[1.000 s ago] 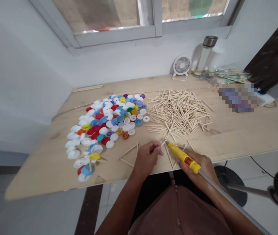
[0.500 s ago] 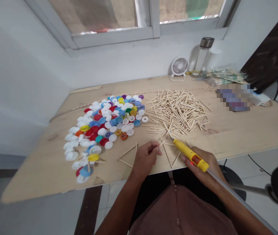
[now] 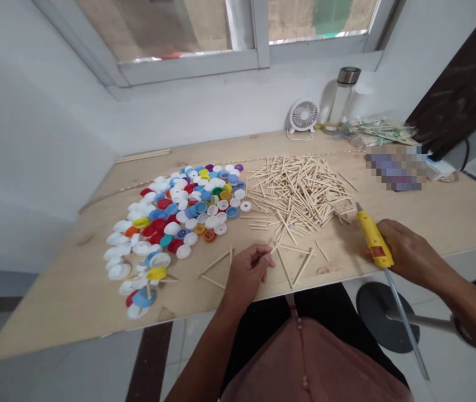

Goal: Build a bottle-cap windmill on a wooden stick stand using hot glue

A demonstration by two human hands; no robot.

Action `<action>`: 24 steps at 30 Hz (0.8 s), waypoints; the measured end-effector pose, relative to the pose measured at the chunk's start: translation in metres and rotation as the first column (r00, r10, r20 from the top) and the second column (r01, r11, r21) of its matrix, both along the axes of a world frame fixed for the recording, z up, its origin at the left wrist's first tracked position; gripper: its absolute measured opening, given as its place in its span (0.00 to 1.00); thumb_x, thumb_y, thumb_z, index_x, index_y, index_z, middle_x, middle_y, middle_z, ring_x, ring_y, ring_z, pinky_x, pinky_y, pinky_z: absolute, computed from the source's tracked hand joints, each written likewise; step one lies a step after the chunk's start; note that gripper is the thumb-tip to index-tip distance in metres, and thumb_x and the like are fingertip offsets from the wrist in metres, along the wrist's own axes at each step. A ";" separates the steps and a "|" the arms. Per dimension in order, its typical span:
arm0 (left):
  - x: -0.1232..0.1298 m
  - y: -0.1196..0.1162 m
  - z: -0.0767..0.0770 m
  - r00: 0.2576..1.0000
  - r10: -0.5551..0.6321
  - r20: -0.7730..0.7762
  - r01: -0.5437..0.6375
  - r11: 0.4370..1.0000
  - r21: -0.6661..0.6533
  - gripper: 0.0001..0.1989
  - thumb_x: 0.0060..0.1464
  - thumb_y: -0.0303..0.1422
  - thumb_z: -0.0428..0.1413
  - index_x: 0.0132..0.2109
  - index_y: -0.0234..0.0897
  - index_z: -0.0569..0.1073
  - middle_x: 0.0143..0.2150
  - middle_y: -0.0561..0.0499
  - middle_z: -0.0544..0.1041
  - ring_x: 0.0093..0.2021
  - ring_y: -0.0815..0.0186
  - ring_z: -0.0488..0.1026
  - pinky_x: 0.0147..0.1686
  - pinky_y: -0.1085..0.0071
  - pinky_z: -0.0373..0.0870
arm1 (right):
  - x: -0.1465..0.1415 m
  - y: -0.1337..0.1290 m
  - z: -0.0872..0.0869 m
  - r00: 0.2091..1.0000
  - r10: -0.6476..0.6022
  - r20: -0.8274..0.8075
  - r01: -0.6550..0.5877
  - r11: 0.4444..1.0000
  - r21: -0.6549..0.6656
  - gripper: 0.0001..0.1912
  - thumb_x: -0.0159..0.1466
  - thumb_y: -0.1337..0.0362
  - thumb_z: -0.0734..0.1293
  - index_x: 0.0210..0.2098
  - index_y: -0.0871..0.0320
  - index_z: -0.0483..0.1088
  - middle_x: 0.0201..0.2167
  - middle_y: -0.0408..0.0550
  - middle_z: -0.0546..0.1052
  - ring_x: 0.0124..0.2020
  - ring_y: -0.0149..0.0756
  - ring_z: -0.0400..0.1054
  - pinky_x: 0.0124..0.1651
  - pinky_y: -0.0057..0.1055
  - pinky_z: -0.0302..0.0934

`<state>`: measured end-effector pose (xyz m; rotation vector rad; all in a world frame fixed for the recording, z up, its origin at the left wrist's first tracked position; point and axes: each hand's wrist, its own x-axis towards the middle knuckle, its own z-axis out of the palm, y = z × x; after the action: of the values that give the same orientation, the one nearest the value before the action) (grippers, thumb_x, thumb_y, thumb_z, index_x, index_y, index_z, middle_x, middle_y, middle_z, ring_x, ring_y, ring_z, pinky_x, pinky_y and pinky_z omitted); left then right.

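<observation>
My left hand (image 3: 250,269) is closed near the table's front edge, pinching a short wooden stick (image 3: 276,246) between thumb and fingertips. Out to the right, my right hand (image 3: 401,248) grips a yellow hot glue gun (image 3: 374,237), its nozzle pointing away from me and a long glue stick (image 3: 405,318) trailing out of its back end. Between the hands, a triangle of wooden sticks (image 3: 300,269) lies on the table. Left of my left hand is another stick frame (image 3: 215,262), partly covered by the hand. A single loose stick (image 3: 322,251) rests right of the triangle.
A big pile of wooden sticks (image 3: 300,190) lies behind my hands. Many coloured bottle caps (image 3: 162,226) spread over the left of the wooden table (image 3: 66,285). At the back stand a small white fan (image 3: 304,115), a glass bottle (image 3: 341,100) and bagged sticks (image 3: 380,131). A stool (image 3: 384,315) is below right.
My right hand has carried the glue gun rightward, away from the stick in my left hand. The left hand keeps its pinch, and the view has shifted slightly.
</observation>
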<state>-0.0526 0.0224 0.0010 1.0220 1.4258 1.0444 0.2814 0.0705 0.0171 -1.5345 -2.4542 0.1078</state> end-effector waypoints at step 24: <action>0.000 -0.002 -0.002 1.000 0.011 0.005 -0.011 1.000 -0.004 0.08 0.47 0.34 0.57 0.35 0.35 0.74 0.25 0.55 0.75 0.17 0.75 0.61 0.18 0.77 0.59 | -0.051 -0.018 0.019 0.979 0.181 -0.094 -0.173 0.981 0.086 0.12 0.66 0.62 0.60 0.46 0.56 0.69 0.45 0.53 0.75 0.45 0.43 0.68 0.45 0.39 0.60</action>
<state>-0.0526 0.0199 -0.0009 1.0082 1.4304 1.0510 0.2303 0.0528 0.0365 -1.2461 -2.4794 0.1182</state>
